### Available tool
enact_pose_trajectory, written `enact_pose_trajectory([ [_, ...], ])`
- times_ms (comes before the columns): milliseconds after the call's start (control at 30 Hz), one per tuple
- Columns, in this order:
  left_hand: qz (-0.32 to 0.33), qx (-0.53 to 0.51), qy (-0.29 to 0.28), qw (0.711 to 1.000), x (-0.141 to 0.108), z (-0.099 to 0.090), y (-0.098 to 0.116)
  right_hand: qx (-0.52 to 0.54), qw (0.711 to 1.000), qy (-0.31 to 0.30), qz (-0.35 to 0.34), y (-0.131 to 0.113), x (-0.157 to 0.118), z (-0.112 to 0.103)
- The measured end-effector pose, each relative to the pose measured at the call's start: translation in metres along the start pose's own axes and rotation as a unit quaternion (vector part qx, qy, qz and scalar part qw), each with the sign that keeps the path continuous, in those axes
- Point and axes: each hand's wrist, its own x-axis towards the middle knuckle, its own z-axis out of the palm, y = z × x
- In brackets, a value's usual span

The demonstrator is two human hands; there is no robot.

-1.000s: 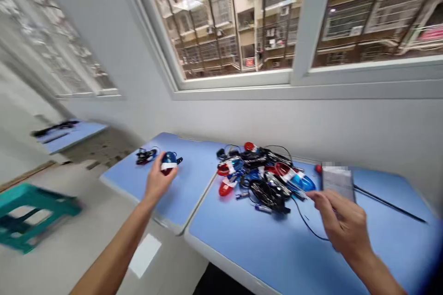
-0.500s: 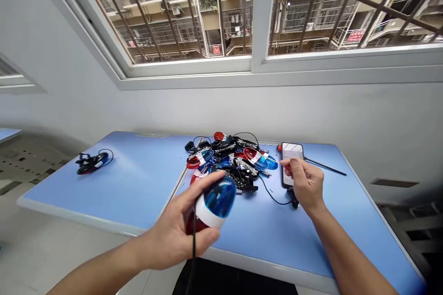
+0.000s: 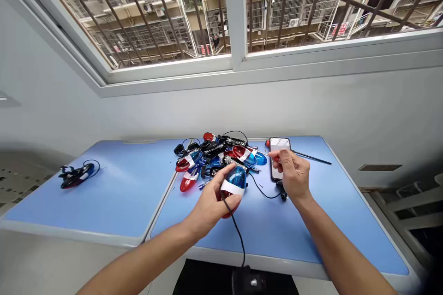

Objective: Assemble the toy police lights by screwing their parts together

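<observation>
My left hand (image 3: pixel 209 205) is shut around a plastic strobe light (image 3: pixel 235 180) with a blue dome, white band and red base. Its black cable (image 3: pixel 237 226) hangs over the table's front edge to a black plug (image 3: pixel 247 281). My right hand (image 3: pixel 294 175) sits over a smartphone (image 3: pixel 279 144), fingertips pinched near its top. A speck of red shows there, too small to name. Just left of both hands lies a heap of similar red and blue lights (image 3: pixel 214 159) tangled with black cables.
Two blue tables (image 3: pixel 104 193) meet in a seam left of my hands. Another light with its cable (image 3: pixel 76 175) lies on the left table. A thin black rod (image 3: pixel 311 157) lies behind the phone. A barred window runs along the wall behind.
My left hand has carried the light farther out over the table, close to the heap. My right hand has shifted up over the phone. The view has swung right and settled.
</observation>
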Motion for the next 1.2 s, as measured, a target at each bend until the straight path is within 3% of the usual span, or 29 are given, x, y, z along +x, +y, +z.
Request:
enact_pose_trajectory([
  [100,0.03,0.074,0.024,0.997,0.003,0.002,-0.018,0.012,1.0,0.0,0.0,-0.002,-0.001,0.0],
  [200,0.127,0.22,0.054,0.966,0.006,-0.003,-0.035,0.017,1.0,-0.011,0.001,-0.003,-0.003,0.002],
  [367,0.329,0.463,0.06,0.821,0.013,-0.018,-0.055,0.021,0.999,-0.02,0.016,-0.001,-0.004,0.003],
  [433,0.347,0.525,0.027,0.777,0.013,-0.023,-0.058,0.017,1.0,-0.02,0.017,-0.001,-0.004,0.004],
  [533,0.321,0.584,-0.034,0.745,0.009,-0.03,-0.061,0.012,1.0,-0.021,0.003,-0.001,-0.006,0.004],
  [633,0.29,0.607,-0.065,0.737,0.005,-0.039,-0.066,0.002,0.999,-0.018,-0.032,-0.001,-0.009,0.006],
  [767,0.266,0.604,-0.057,0.749,0.004,-0.047,-0.075,-0.029,0.997,-0.037,-0.069,0.0,-0.013,0.009],
  [1100,0.27,0.559,-0.016,0.784,0.005,-0.057,-0.087,-0.022,0.997,-0.05,-0.051,0.005,-0.011,0.011],
  [1200,0.243,0.558,-0.017,0.794,0.001,-0.063,-0.089,-0.032,0.996,-0.055,-0.056,0.005,-0.012,0.011],
])
